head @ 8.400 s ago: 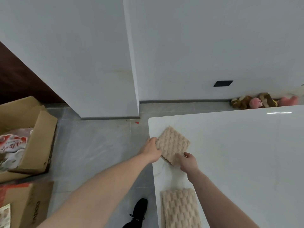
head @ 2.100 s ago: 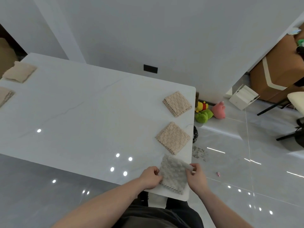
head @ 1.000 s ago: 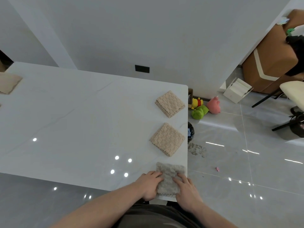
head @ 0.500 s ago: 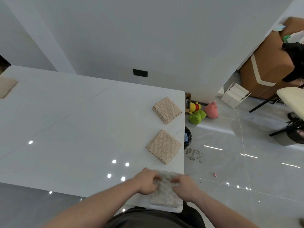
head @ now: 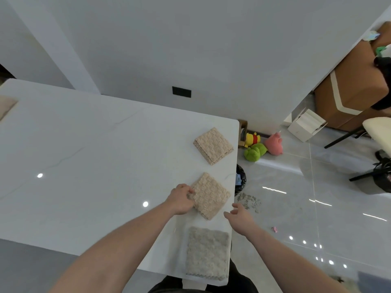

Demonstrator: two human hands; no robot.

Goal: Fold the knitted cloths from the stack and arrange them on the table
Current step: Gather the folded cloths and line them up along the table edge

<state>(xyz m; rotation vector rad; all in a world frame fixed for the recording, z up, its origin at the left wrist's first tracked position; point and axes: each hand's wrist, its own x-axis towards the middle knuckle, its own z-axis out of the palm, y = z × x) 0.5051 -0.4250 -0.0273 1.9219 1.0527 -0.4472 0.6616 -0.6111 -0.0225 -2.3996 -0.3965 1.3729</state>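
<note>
left hand (head: 179, 198) gripping middle beige cloth (head: 210, 195), right hand (head: 240, 216) open beside

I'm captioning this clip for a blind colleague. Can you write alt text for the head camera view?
A person's left hand grips the corner of the middle folded beige cloth on a white table, while the open right hand hovers beside it. Another beige cloth lies farther along the table's right edge, and a grey cloth lies nearest the person.
</note>
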